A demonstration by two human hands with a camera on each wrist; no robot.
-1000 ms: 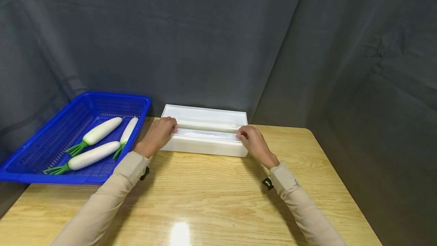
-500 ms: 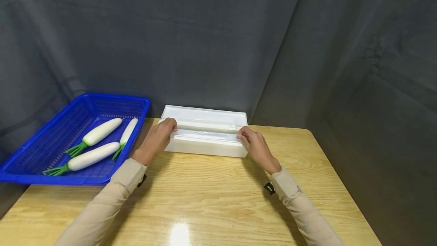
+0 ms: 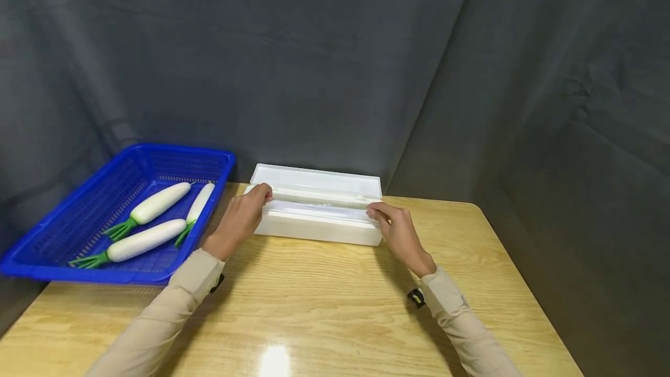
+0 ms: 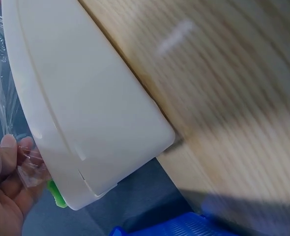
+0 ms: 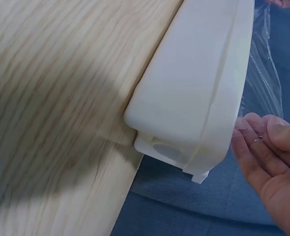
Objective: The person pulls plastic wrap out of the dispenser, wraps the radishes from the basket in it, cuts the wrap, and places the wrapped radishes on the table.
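Note:
A long white cling film dispenser (image 3: 319,229) lies on the table with its lid (image 3: 316,178) raised at the back. My left hand (image 3: 241,219) is at its left end, pinching a corner of the clear cling film (image 4: 5,96) between thumb and fingers. At the right end, thumb and fingertips of my right hand (image 3: 402,235) pinch the other corner of the film. Between the hands the film stretches along the dispenser's opening, with creases in it. A small green piece (image 4: 56,194) shows at the dispenser's left end in the left wrist view.
A blue plastic basket (image 3: 47,228) stands to the left, holding a white radish (image 3: 162,202) and two more, all with green stems. The wooden table (image 3: 314,301) ends at a dark grey curtain (image 3: 314,74) behind the dispenser and on the right.
The head view has shifted slightly. Both hands keep their pinch on the film; the left has risen a little and the right has drawn slightly outward.

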